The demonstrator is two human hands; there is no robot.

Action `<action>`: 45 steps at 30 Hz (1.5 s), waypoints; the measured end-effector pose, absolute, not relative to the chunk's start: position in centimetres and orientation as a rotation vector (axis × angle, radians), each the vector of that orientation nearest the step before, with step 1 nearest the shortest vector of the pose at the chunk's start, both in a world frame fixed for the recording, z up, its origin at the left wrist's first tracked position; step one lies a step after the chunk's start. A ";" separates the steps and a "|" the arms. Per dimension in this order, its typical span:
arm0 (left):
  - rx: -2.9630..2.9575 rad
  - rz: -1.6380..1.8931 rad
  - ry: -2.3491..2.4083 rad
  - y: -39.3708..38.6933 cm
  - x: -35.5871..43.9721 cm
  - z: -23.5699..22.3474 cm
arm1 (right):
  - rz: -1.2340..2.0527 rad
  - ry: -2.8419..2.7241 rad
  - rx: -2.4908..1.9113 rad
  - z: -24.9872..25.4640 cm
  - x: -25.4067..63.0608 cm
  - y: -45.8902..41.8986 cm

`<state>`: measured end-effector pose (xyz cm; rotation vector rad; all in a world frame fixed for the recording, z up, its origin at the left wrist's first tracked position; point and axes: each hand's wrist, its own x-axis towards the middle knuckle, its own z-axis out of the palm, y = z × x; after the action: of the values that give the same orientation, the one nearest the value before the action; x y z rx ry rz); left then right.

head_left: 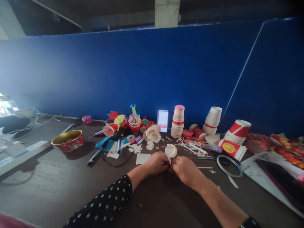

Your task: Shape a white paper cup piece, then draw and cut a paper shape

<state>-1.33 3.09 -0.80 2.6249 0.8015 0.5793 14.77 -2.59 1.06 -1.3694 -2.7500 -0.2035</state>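
While holding left hand (pixel 158 163) and right hand (pixel 186 171) almost together, pinches a white paper strip (pixel 169 160) with both, probably to steady the fluted paper disc (pixel 170 151) just beyond them.

grips (pixel 156 163) (pixel 186 171): 2; held ruffled piece (pixel 171 151): 1; gold-rimmed bowl (pixel 70 146): 1

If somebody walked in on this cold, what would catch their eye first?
Likely the broad blue partition across the background. Next come the tall stack of paper cups right of centre and the gold-lined red bowl at left. Near the middle, the left hand and right hand work close together below a small scalloped pale piece.
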 end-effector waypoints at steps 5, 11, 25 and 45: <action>2.611 0.605 0.821 3.0 -1.4 -0.8 | -0.300 -2.777 -1.348 0.9 14.5 -2.8; 2.620 0.594 0.806 2.8 -1.5 -0.7 | -0.252 -2.722 -1.369 0.6 14.6 -2.8; 2.579 0.507 0.924 2.9 -1.2 -1.0 | 0.040 -2.474 -1.578 0.8 14.7 -2.8; 2.561 0.567 0.962 2.5 -0.7 -1.4 | 0.205 -2.319 -1.539 0.3 15.2 -2.9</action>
<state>-0.65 2.48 -1.37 2.5606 0.9618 0.5668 15.22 -2.92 0.27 -1.5394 -2.3189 0.2047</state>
